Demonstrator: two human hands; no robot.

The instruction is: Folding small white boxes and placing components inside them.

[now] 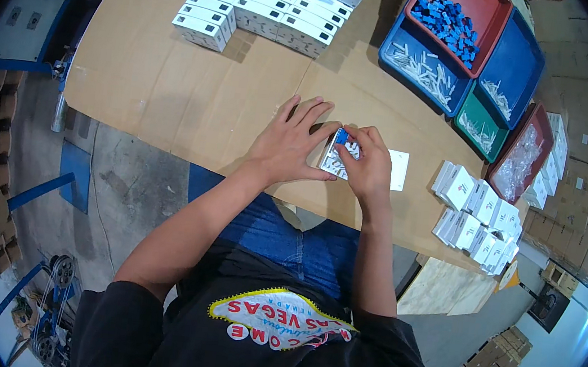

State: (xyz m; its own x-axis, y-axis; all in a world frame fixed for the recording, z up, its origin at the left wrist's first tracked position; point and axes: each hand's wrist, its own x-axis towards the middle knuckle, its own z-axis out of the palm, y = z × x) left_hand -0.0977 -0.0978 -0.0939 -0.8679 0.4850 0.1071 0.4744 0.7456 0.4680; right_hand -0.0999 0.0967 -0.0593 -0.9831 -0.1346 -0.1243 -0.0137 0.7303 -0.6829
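A small open white box (326, 160) lies on the cardboard-covered table in front of me, with white and blue small parts in it. My left hand (288, 143) braces it from the left, thumb and index finger at its near and far ends, the other fingers spread. Over the box, my right hand (371, 165) is closed, its thumb and index finger at a small blue piece (343, 136). Whether that piece is lifted or still seated, I cannot tell. Beside the right hand, a flat white panel (398, 171) shows, partly covered by the hand.
Several white cartons (255, 16) stand stacked at the far left. Toward the far right are a red tray (496, 29) of blue pieces, a blue tray (393, 53) and a green tray (463, 130) with white sticks. Small white boxes (482, 216) are grouped at the right edge.
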